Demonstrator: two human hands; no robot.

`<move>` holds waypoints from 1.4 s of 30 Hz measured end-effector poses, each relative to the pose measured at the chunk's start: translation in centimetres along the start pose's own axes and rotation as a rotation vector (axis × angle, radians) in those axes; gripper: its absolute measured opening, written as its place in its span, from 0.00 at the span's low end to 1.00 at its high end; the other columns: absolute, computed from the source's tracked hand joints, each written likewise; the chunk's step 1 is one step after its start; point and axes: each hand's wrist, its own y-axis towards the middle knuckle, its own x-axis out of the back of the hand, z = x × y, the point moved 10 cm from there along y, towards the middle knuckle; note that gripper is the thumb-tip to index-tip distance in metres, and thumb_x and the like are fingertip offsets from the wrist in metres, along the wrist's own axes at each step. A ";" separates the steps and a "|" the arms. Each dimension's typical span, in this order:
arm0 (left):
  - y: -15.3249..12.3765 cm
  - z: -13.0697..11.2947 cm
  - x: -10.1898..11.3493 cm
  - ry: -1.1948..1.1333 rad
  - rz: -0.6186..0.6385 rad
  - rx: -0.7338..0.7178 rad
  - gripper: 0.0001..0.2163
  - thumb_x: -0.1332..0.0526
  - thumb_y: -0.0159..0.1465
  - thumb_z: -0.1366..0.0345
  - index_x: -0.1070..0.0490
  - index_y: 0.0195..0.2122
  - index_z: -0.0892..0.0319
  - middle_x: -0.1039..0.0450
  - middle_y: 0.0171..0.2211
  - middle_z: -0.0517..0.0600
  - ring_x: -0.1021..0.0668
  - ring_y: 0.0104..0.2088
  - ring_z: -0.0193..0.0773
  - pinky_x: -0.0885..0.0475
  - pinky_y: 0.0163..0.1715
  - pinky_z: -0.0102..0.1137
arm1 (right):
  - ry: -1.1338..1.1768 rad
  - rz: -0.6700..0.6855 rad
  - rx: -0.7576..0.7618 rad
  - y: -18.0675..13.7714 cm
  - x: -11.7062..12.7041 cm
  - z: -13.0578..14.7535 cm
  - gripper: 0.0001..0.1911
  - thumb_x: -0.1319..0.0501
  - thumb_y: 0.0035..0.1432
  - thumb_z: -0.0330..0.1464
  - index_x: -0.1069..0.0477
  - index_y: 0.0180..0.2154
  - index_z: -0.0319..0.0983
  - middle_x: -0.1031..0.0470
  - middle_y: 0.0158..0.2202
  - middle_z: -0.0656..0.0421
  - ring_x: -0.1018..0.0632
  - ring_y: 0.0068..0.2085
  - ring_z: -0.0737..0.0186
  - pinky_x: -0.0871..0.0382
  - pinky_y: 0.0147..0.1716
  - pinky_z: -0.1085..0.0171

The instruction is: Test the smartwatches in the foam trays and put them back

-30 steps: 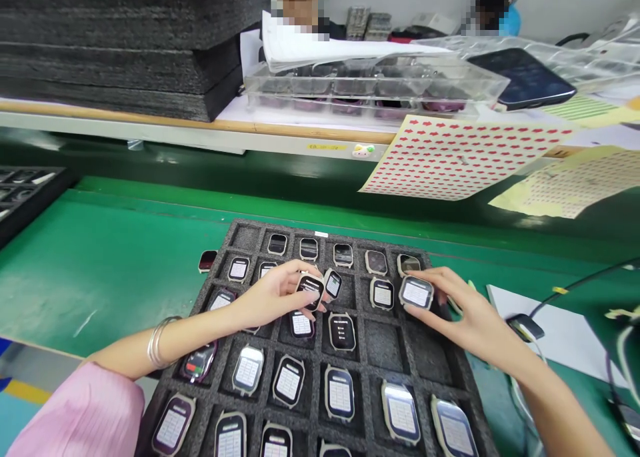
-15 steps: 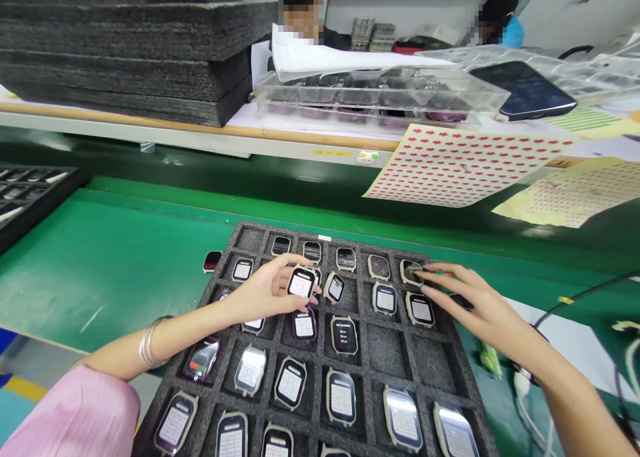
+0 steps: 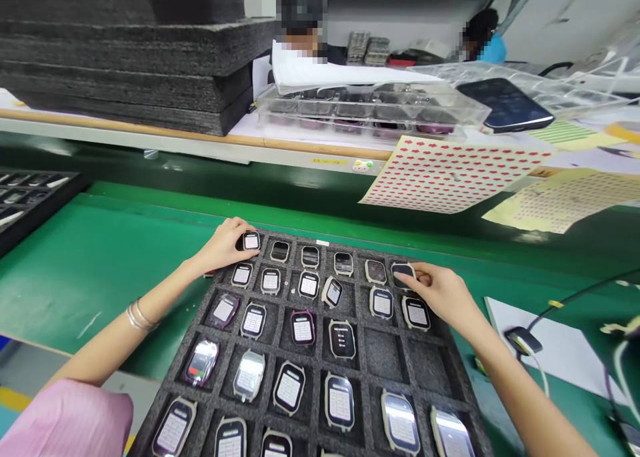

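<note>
A dark foam tray [image 3: 384,354] with square compartments lies before me, most of them holding smartwatch heads without straps. At its far left corner compartment, my left hand [image 3: 226,245] pinches a lit watch [image 3: 251,241] by its edges. My right hand [image 3: 446,296] has thumb and fingers closed on a dark-screened watch [image 3: 401,276] at the far right corner compartment, slightly tilted. Just in front of that one sits a lit watch [image 3: 416,313]. A watch with a tilted case [image 3: 332,292] rests in the second row. Two compartments on the right hold nothing.
A shelf [image 3: 280,148] crosses behind the tray, bearing stacked black foam [image 3: 115,77], clear plastic trays [image 3: 370,107] and a phone [image 3: 505,104]. Sticker sheets [image 3: 450,177] hang over its edge. Cables and a black plug [image 3: 523,340] lie at right. Another watch tray [image 3: 40,194] is at left. Two people are beyond.
My left hand has moved from the tray's middle to its far left corner with a lit watch. My right hand's spread fingers have closed on the far right watch, which now sits tilted.
</note>
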 end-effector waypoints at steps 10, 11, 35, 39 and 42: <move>1.6 -6.2 -4.4 0.080 0.106 0.053 0.08 0.45 0.66 0.66 0.31 0.31 0.62 0.29 0.34 0.58 0.26 0.40 0.50 0.34 0.44 0.42 | 0.912 -0.014 0.004 -0.5 1.6 8.3 0.15 0.36 0.58 0.43 0.35 0.37 0.40 0.22 0.36 0.54 0.26 0.21 0.65 0.36 0.15 0.69; 1.8 -6.1 -4.8 0.057 0.095 0.075 0.07 0.44 0.65 0.67 0.31 0.32 0.63 0.30 0.34 0.58 0.25 0.38 0.50 0.34 0.42 0.40 | 0.993 0.008 -0.019 -0.5 1.3 9.0 0.14 0.36 0.58 0.42 0.34 0.38 0.40 0.22 0.35 0.54 0.30 0.18 0.69 0.41 0.13 0.70; -1.3 -12.4 -6.2 -1.250 0.227 0.276 0.21 0.35 0.58 0.59 0.33 0.50 0.64 0.34 0.26 0.44 0.30 0.26 0.32 0.34 0.29 0.28 | 1.482 0.359 -0.036 -2.9 -4.8 12.4 0.19 0.34 0.56 0.39 0.29 0.50 0.42 0.25 0.33 0.56 0.32 0.20 0.67 0.37 0.16 0.66; -1.7 -12.6 -6.2 -0.988 0.204 0.155 0.19 0.37 0.59 0.65 0.35 0.51 0.60 0.39 0.25 0.41 0.33 0.23 0.31 0.36 0.27 0.28 | 1.494 0.401 -0.018 -3.2 -5.2 12.6 0.20 0.34 0.55 0.38 0.29 0.50 0.41 0.24 0.36 0.53 0.32 0.20 0.67 0.37 0.16 0.66; -2.1 -12.9 -5.9 -0.840 0.207 0.084 0.18 0.40 0.60 0.68 0.35 0.52 0.58 0.38 0.25 0.42 0.33 0.25 0.33 0.36 0.29 0.29 | 1.509 0.410 -0.021 -3.4 -5.2 12.6 0.19 0.34 0.56 0.37 0.28 0.49 0.41 0.25 0.35 0.54 0.31 0.20 0.67 0.38 0.16 0.67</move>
